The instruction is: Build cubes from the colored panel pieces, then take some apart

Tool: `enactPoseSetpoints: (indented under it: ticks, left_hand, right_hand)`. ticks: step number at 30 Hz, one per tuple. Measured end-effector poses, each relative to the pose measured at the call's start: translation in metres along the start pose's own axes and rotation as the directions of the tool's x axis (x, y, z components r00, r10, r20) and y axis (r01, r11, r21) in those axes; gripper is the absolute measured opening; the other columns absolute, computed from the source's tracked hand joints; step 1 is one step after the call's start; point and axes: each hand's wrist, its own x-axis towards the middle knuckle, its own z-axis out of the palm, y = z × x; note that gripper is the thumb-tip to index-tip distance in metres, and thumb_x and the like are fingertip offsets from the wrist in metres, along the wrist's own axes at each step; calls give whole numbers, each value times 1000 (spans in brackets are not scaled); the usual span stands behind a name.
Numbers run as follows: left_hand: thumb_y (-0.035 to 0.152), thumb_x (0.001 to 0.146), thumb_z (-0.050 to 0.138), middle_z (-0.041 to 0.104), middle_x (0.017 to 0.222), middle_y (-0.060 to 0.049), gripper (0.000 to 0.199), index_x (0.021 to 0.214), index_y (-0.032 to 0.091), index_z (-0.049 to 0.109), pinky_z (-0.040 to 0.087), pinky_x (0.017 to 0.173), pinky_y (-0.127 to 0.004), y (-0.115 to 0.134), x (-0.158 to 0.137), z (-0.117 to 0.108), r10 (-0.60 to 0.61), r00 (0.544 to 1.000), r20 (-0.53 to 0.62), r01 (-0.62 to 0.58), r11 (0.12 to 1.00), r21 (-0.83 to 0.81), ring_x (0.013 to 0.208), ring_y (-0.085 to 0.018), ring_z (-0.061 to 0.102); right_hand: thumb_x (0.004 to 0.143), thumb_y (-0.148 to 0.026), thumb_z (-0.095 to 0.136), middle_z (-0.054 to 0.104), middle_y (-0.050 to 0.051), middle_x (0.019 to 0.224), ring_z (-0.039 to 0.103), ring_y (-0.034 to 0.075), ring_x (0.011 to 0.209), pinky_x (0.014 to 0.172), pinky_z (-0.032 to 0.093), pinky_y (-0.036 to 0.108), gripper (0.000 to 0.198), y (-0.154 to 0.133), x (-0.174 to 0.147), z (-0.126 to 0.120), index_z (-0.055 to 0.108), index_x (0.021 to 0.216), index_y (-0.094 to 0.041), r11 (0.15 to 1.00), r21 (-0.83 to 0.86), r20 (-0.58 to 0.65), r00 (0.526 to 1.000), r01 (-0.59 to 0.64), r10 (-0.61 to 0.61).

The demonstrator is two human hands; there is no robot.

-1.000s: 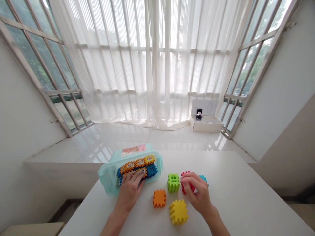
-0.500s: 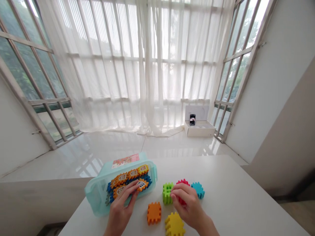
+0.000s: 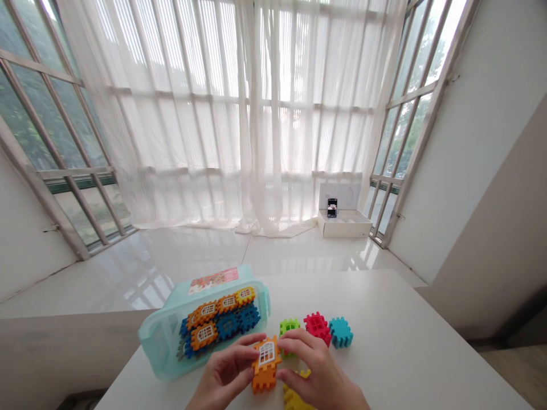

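Observation:
Low over the table, an orange square building block with a white window frame (image 3: 267, 353) sits right above or on a plain orange block (image 3: 264, 381); I cannot tell whether they are joined. My left hand (image 3: 226, 367) pinches the window block at its left side. The fingers of my right hand (image 3: 314, 361) curl round its right edge, with the thumb lower down. A yellow block (image 3: 294, 398) lies partly hidden under my right hand. Behind the hands are a green window block (image 3: 289, 326), a red window block (image 3: 317, 326) and a blue block (image 3: 341, 332).
At the left, a translucent teal bin (image 3: 162, 364) holds several orange, yellow and blue window blocks (image 3: 205, 335). A white box (image 3: 346, 228) with a phone (image 3: 332, 208) leaning on it stands on the sill. The white table (image 3: 384, 319) has a right edge sloping away.
My left hand has taken the orange window block out of the bin and brought it right, over the plain orange block. My right hand has shifted left from the green and red blocks to meet it.

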Motion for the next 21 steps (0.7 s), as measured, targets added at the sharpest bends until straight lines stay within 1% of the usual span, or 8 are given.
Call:
enactPoseSetpoints:
  ticks: [3, 5, 8, 10, 14, 17, 21]
  left_hand:
    - [30, 82, 72, 61, 132, -15, 22, 102, 20, 72, 53, 97, -43, -1, -1, 1, 28, 998, 57, -28, 1000, 1, 118, -33, 61]
    - [31, 79, 75, 59, 133, -15, 26, 103, 20, 71, 53, 97, -43, -3, 0, 1, 32, 996, 82, -34, 999, 28, 119, -33, 60]
    - [31, 74, 79, 58, 134, -16, 27, 96, 19, 70, 54, 94, -40, -5, 0, 2, 15, 997, 72, -25, 989, 145, 116, -31, 62]
    - [31, 73, 80, 59, 133, -15, 24, 91, 18, 68, 54, 94, -37, -6, -1, 3, 16, 998, 54, -30, 963, 267, 117, -30, 61]
    - [31, 75, 77, 64, 123, -13, 20, 87, 19, 67, 50, 99, -36, -6, -1, 6, 55, 997, 47, -71, 866, 495, 116, -26, 61]
    - [33, 76, 76, 65, 120, -12, 22, 92, 21, 67, 49, 100, -36, -4, -2, 7, 90, 994, 67, -112, 814, 570, 113, -26, 63]
    - [35, 76, 76, 67, 117, -11, 24, 95, 23, 70, 50, 99, -37, 3, -1, 4, 109, 991, 79, -134, 794, 592, 109, -26, 64]
  right_hand:
    - [85, -22, 68, 69, 8, 111, 67, 18, 101, 90, 55, 27, 27, 0, 1, 0, 65, 112, -23, 996, 89, -20, 1000, -14, 16]
    - [86, -22, 68, 70, 7, 110, 68, 17, 100, 90, 55, 26, 24, 1, 0, 1, 66, 109, -23, 992, 125, -27, 999, -23, 26]
    - [84, -25, 71, 70, 7, 107, 69, 17, 96, 88, 56, 26, 22, 1, -1, 4, 68, 106, -23, 990, 140, -39, 999, -15, 21]
    - [84, -27, 72, 70, 7, 105, 69, 17, 95, 86, 56, 25, 21, 1, -1, 6, 69, 104, -22, 991, 136, -44, 999, 3, 3]
    - [84, -28, 72, 71, 8, 105, 70, 16, 93, 85, 56, 23, 21, -2, -1, 9, 70, 104, -21, 995, 91, -28, 999, 49, -47]
    - [86, -29, 71, 71, 9, 107, 70, 17, 94, 85, 56, 23, 21, -4, 0, 9, 70, 105, -21, 996, 58, -9, 997, 71, -70]
    - [86, -28, 69, 71, 8, 108, 69, 18, 96, 86, 56, 26, 26, -6, -1, 7, 67, 112, -23, 995, 4, -22, 995, 102, -102]
